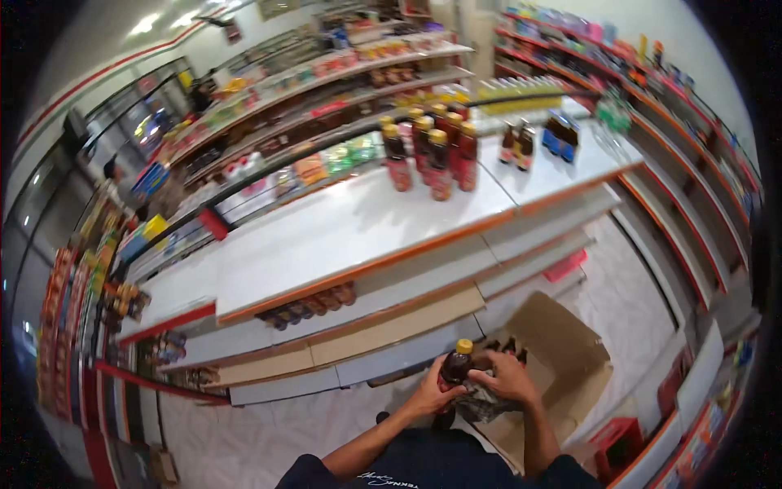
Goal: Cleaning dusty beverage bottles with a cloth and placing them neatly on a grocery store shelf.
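Observation:
In front of my body, my left hand point(432, 394) is wrapped round a dark bottle point(456, 367) with a yellow cap, held nearly upright. Close on its right side is my right hand point(507, 377), thumb toward the bottle and fingers bent. A crumpled greyish cloth-like piece point(485, 404) hangs beneath the right hand and seems to be gripped by it; blur hides the exact hold. Just beyond that hand, an open cardboard box point(566, 350) on the floor holds several dark bottles point(511, 349).
A white shelf unit point(326, 253) with an orange edge stands ahead. Its top carries several yellow-capped bottles point(440, 167), small brown bottles point(516, 147) and a blue pack point(560, 137). Lower down stand more bottles point(305, 307). At right are a red crate point(617, 444) and tall shelves point(676, 171).

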A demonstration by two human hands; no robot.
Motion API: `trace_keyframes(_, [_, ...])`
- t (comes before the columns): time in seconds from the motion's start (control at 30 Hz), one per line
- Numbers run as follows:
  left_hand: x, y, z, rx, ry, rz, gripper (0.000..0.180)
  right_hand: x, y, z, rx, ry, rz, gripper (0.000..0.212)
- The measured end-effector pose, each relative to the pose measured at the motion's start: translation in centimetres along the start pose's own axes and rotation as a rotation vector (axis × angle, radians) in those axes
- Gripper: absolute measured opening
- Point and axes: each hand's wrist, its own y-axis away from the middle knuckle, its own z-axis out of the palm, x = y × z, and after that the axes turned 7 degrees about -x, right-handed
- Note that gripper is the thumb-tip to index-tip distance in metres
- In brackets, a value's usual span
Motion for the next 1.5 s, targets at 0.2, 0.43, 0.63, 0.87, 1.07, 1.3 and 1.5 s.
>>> trace_keyframes(0.2, [0.4, 8.2, -6.7, 0.379, -0.196, 0.041, 0.062, 1.7, -3.9, 4.5, -0.030, 0.120, 0.184, 0.048])
trace_keyframes(0.43, [1.5, 15.2, -10.0, 0.370, -0.312, -0.078, 0.064, -2.3, -9.6, 15.1, 0.020, -0.119, -0.003, 0.046])
trace_keyframes(0.63, [-0.7, 18.5, -12.7, 0.505, -0.119, 0.006, 0.062, -8.0, -10.5, 16.1, -0.378, -0.829, 0.132, 0.028])
trace_keyframes(0.87, [1.9, 18.8, -13.6, 0.579, 0.035, -0.029, 0.054, -8.4, -12.0, 21.4, -0.352, -0.441, -0.231, 0.053])
trace_keyframes(1.07, [1.1, 18.9, -14.1, 0.662, -0.230, 0.099, 0.053, -14.2, -10.8, 24.1, -0.051, -0.499, -0.166, 0.043])
trace_keyframes(1.3, [4.4, 21.2, -16.6, 0.298, 0.111, -0.187, 0.044, -16.6, -11.8, 21.4, -0.196, -0.313, -0.456, 0.023])
trace_keyframes(1.5, [2.8, 22.7, -18.4, -0.040, 0.236, -0.116, 0.039, -18.3, -12.5, 20.6, -0.434, -0.158, -0.596, 0.020])
